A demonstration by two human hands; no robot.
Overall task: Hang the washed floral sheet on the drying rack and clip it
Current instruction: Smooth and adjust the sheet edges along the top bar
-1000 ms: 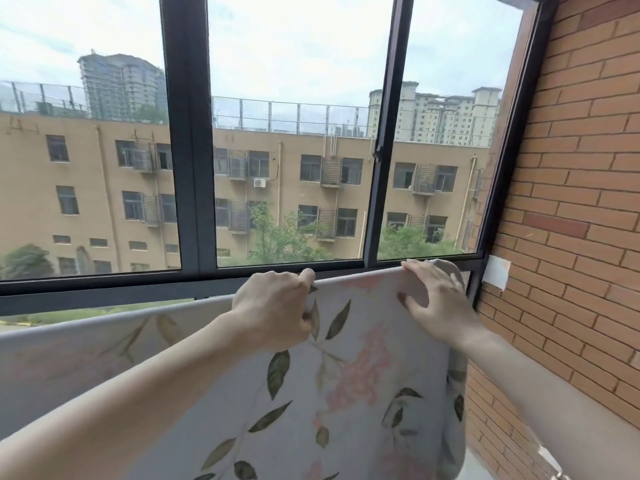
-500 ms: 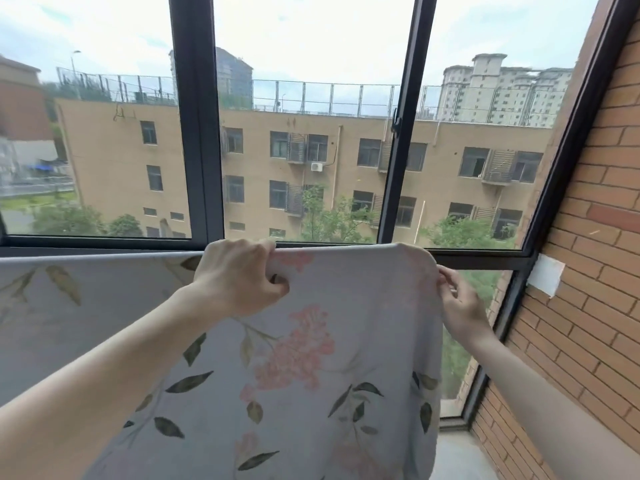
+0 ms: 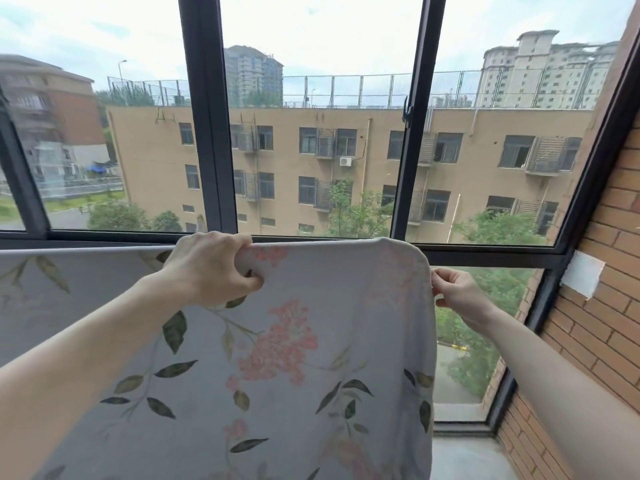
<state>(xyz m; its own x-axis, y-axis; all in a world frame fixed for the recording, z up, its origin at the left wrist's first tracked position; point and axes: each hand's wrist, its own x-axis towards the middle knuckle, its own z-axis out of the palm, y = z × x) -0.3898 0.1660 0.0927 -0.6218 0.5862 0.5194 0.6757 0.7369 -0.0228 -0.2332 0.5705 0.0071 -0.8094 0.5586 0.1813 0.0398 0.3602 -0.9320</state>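
Head camera faces forward, close over the arms, toward the window (image 3: 311,133).

We see soft, even daylight coming in through the window (image 3: 311,133), with an overcast sky (image 3: 329,32) that is bright and nearly washed out at the top. No hard shadows fall anywhere; the floral sheet (image 3: 294,341) is backlit and glows faintly, its print pale near the upper edge. The forearms at the lower corners look slightly smeared and stretched. We notice strong wide-angle bending: the window frame bars (image 3: 204,116) lean outward and the brick wall (image 3: 602,306) tilts at the right edge. The red building (image 3: 52,133) at the left edge is blurred.
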